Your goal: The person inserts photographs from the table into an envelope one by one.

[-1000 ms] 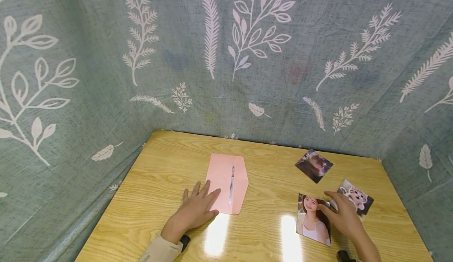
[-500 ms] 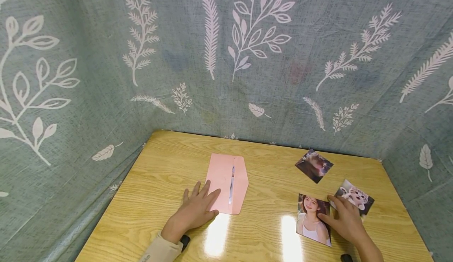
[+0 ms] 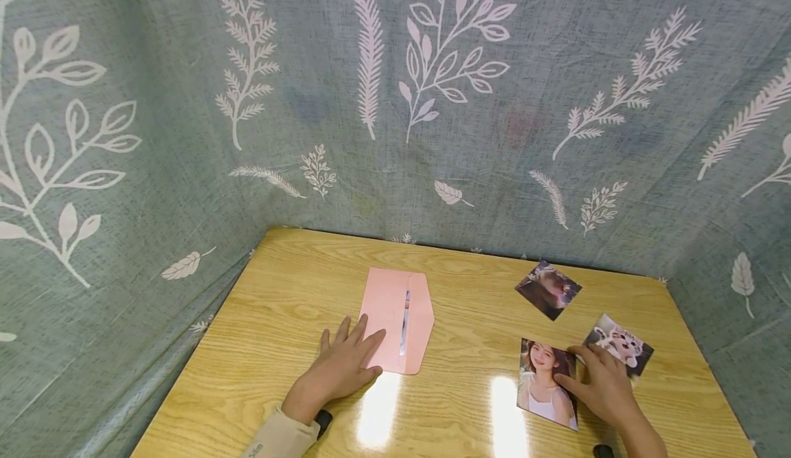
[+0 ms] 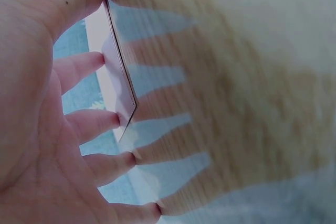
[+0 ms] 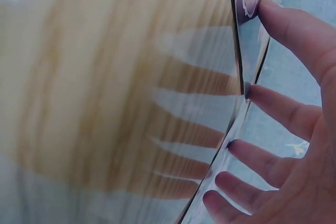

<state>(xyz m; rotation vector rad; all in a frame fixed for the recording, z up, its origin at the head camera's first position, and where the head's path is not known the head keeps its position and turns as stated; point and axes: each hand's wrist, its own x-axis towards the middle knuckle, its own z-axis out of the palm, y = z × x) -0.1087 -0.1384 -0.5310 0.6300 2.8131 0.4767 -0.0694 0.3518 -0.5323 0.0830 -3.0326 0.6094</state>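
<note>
A pink envelope (image 3: 386, 290) lies flat on the table, flap opened to the right; a strip of a picture shows in its slit. My left hand (image 3: 341, 369) rests with spread fingers on its lower left corner, as the left wrist view also shows. On the right, my right hand (image 3: 601, 384) touches a portrait photo (image 3: 540, 393) of a person in a white top. In the right wrist view, the thumb (image 5: 278, 17) is on the photo's face and the index finger is at its corner. Other fingers reach over a photo of a white animal figure (image 3: 625, 342), partly hiding it.
Farther back lies a dark photo (image 3: 548, 290), turned at an angle. The wooden table (image 3: 296, 272) reflects two bright light patches near its front. A grey-green curtain (image 3: 395, 101) with white leaf prints hangs behind and along the sides.
My right hand's fingers have come down from just above the portrait's upper right corner to that corner, and its thumb has shifted slightly down. The left hand and envelope have stayed put.
</note>
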